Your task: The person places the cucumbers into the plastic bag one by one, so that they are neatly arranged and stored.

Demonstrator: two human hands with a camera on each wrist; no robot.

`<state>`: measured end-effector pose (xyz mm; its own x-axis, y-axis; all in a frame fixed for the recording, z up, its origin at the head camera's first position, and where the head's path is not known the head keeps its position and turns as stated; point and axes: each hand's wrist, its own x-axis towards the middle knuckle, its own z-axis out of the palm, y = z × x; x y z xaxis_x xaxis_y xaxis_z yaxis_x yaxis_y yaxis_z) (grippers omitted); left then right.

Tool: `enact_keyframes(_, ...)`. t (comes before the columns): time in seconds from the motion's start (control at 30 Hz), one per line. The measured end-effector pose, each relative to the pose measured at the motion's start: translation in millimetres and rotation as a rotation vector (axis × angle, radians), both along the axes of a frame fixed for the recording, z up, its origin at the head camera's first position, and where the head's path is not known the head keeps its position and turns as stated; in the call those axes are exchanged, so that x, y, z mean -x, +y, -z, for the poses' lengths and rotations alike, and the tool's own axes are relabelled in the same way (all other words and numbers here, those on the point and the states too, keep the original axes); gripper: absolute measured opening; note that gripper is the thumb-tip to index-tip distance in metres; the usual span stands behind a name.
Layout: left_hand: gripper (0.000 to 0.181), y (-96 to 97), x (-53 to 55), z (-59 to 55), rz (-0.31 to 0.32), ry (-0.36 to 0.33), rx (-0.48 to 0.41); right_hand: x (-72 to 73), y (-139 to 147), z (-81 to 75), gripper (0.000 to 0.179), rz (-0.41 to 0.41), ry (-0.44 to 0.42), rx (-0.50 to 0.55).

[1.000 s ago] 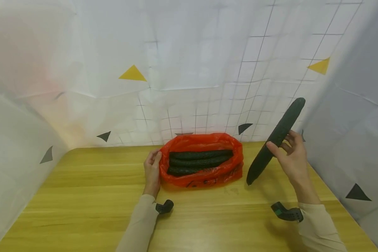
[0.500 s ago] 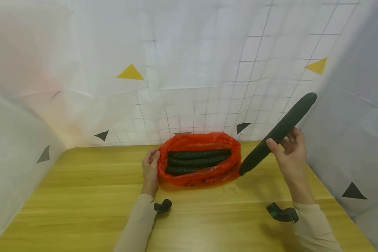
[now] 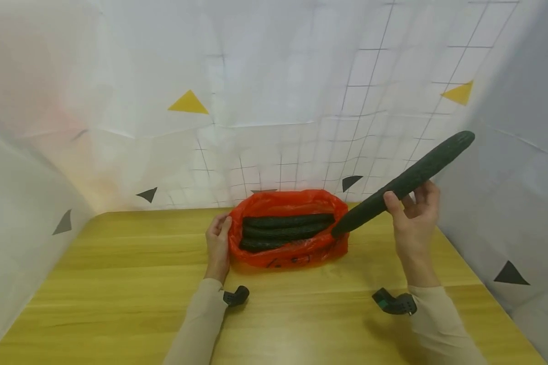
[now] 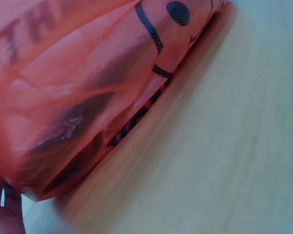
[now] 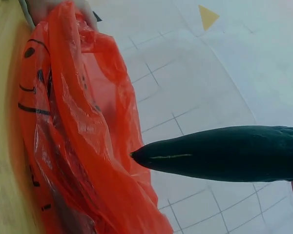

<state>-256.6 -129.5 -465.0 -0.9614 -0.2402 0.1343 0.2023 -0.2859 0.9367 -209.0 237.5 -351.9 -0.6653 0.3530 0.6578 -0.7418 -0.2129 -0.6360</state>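
A red plastic bag (image 3: 292, 254) with dark printing lies open-mouthed on the table, several dark green cucumbers (image 3: 286, 232) side by side inside it. At its left end my left hand (image 3: 218, 246) pinches the rim, thumb on the near side. My right hand (image 3: 414, 225) grips another cucumber (image 3: 406, 181) around its middle, thumb in front and fingers behind. This cucumber slants, its far end raised to the right and its lower tip overlapping the bag's right rim. In the right wrist view the cucumber's tip (image 5: 141, 155) points at the bag's mouth (image 5: 107, 92).
The bag rests on a yellow wooden table (image 3: 283, 319), near its back edge. White sheeting (image 3: 265, 76) with grid lines and coloured triangles rises behind and along both sides. A black wrist camera (image 3: 395, 302) is strapped on each sleeve.
My right hand has moved left and tilted the cucumber flatter, bringing its lower tip from beside the bag to over its right rim. The left hand keeps its place at the bag.
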Motion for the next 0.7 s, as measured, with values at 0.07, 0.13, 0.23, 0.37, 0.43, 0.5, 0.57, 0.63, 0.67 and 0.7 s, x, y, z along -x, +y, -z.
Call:
enact_keyframes(0.07,0.028,-0.1,0.6,-0.1,0.006,-0.017,0.003,2.1,-2.4,1.2,0.064,-0.016,0.001,0.031)
enact_keyframes(0.13,0.026,-0.3,0.9,-0.2,0.008,-0.026,0.004,4.6,-4.9,3.9,0.064,-0.016,-0.005,0.043)
enact_keyframes(0.23,0.024,-0.2,1.1,0.1,0.003,-0.024,0.009,8.7,-9.3,7.9,0.065,0.002,-0.029,0.052)
enact_keyframes(0.37,0.026,0.0,1.3,0.3,-0.006,-0.012,0.005,14.6,-15.7,12.3,0.067,0.032,-0.077,0.056)
enact_keyframes(0.43,0.027,0.2,1.0,0.5,-0.011,-0.01,0.005,17.6,-19.0,14.2,0.067,0.03,-0.096,0.071)
enact_keyframes(0.5,0.028,0.5,0.6,0.8,-0.018,-0.004,0.005,20.4,-22.6,16.2,0.067,0.012,-0.11,0.088)
enact_keyframes(0.57,0.029,0.9,-0.1,1.3,-0.023,0.006,0.004,23.1,-26.1,18.6,0.067,0.002,-0.117,0.08)
enact_keyframes(0.63,0.031,1.4,-0.5,1.3,-0.027,0.012,0.004,25.8,-29.2,21.3,0.066,-0.008,-0.123,0.056)
enact_keyframes(0.67,0.031,1.7,-0.8,1.0,-0.027,0.014,0.005,27.1,-30.6,22.6,0.066,-0.009,-0.126,0.036)
enact_keyframes(0.7,0.032,2.0,-1.2,0.8,-0.027,0.014,0.004,28.2,-31.9,23.9,0.066,-0.006,-0.128,0.013)
